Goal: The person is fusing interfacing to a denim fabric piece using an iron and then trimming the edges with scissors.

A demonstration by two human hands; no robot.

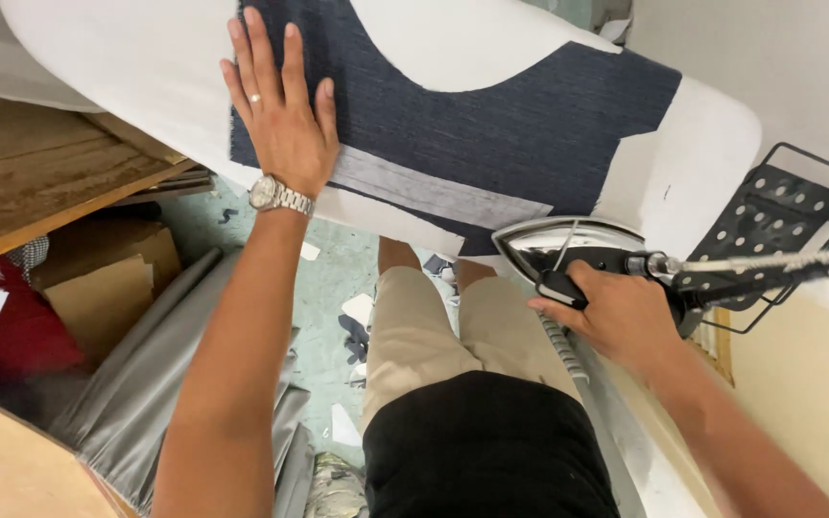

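A dark blue fabric piece [491, 115] with a grey strip [434, 192] along one edge lies on the white ironing board [127, 67]. My left hand [280, 115], with a ring and a metal wristwatch, presses flat on the fabric's left part, fingers spread. My right hand [616, 312] grips the black handle of a steam iron [558, 245], whose shiny soleplate rests at the board's near edge, next to the fabric's lower right corner. A braided hose [563, 350] runs down from the iron.
A black perforated iron rest [769, 216] hangs at the board's right end, by a cream wall [808, 384]. Wooden shelves [40, 173], cardboard boxes [107, 288] and grey fabric rolls [146, 384] stand at left. Fabric scraps [352, 336] litter the green floor.
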